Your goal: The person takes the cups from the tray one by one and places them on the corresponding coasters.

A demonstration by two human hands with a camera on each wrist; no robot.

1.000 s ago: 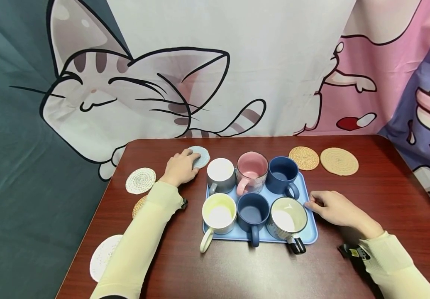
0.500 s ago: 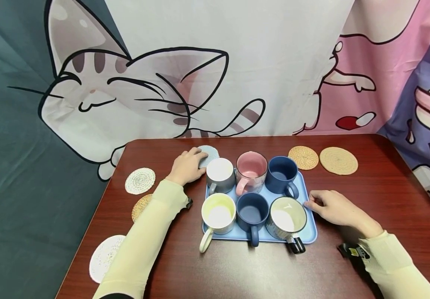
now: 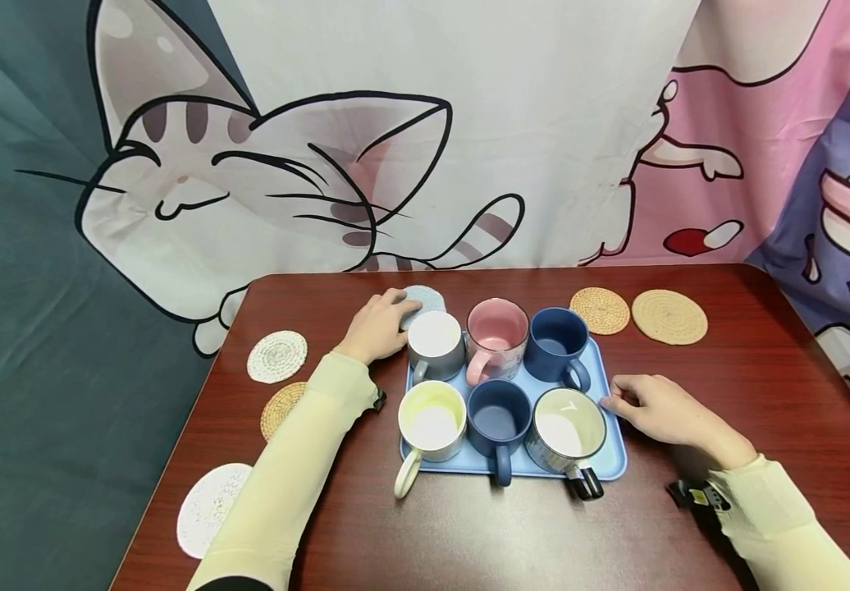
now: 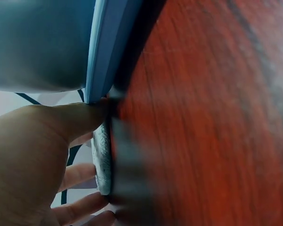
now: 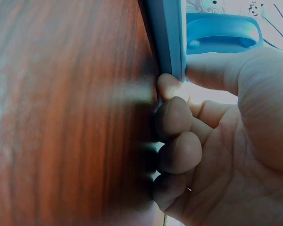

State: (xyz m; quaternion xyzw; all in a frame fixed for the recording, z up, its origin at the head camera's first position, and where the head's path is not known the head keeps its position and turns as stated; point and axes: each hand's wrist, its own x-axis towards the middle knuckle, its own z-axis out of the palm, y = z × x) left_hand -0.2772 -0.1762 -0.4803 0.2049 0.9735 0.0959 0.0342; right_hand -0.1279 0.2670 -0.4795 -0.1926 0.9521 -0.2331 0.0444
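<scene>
The pale blue woven coaster (image 3: 428,299) lay flat on the counter (image 3: 514,542), just beside the far left corner of the blue tray (image 3: 615,450) and partly hidden by the grey mug (image 3: 440,366). Contact between coaster and tray could not be confirmed. The coaster was judged light, slightly flexible, resistant to slipping and hard to break; its exposed outer edge was the likely point of hold.

The left hand (image 3: 375,327) had its fingers extended, slightly bent, over the coaster's left side, with the thumb apart from them at the tray corner. This grip rested on the coaster without clasping it.

The right hand (image 3: 664,410) pinched the tray's right rim between thumb and index finger, its other fingers curled. The tray appeared stiff. Six mugs stood on it, including the pink mug (image 3: 497,335) and the yellow mug (image 3: 432,425), so the load was judged heavy and breakable. A level hold on both short rims was judged soundest for the tray; a one-rim pinch suited steadying only.

Farther out, the straw coaster (image 3: 669,317) lay right of the tray, and the round white coaster (image 3: 277,357) lay left.
</scene>
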